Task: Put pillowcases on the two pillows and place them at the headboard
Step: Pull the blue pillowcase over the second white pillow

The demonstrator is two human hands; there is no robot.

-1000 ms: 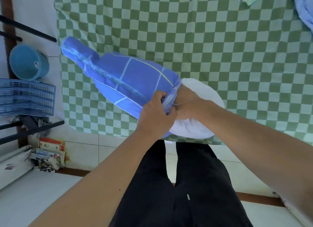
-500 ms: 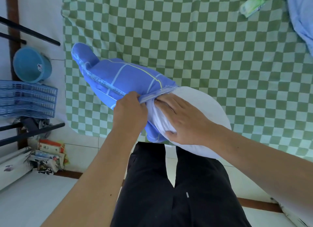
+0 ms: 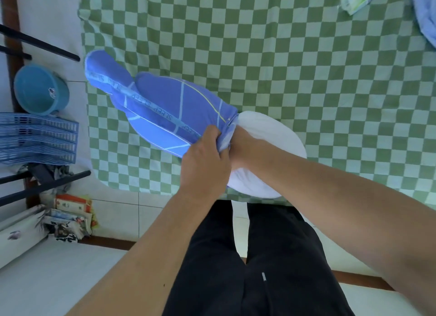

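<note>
Since half a second ago, the right hand (image 3: 245,148) is pushing back inside the mouth of the blue pillowcase (image 3: 169,110), where earlier it was lying flat on the bare white pillow (image 3: 266,136). Its fingers are hidden in the cloth, so I cannot tell how they are lying. The left hand (image 3: 205,160) is gripping the bunched hem of the pillowcase, fingers curled tight round it, and is sitting closer to the pillow's bare end than before. The pillow is lying on the green checked bedsheet (image 3: 306,68), near its front edge; its long axis is running from the bare end away to the person's left and farther across the bedsheet, the covered end pointing that way. Both hands are meeting at the hem, the left one outside it. The bare half is lying to the right of the fingers, so the hem is probably needing to travel that way.
</note>
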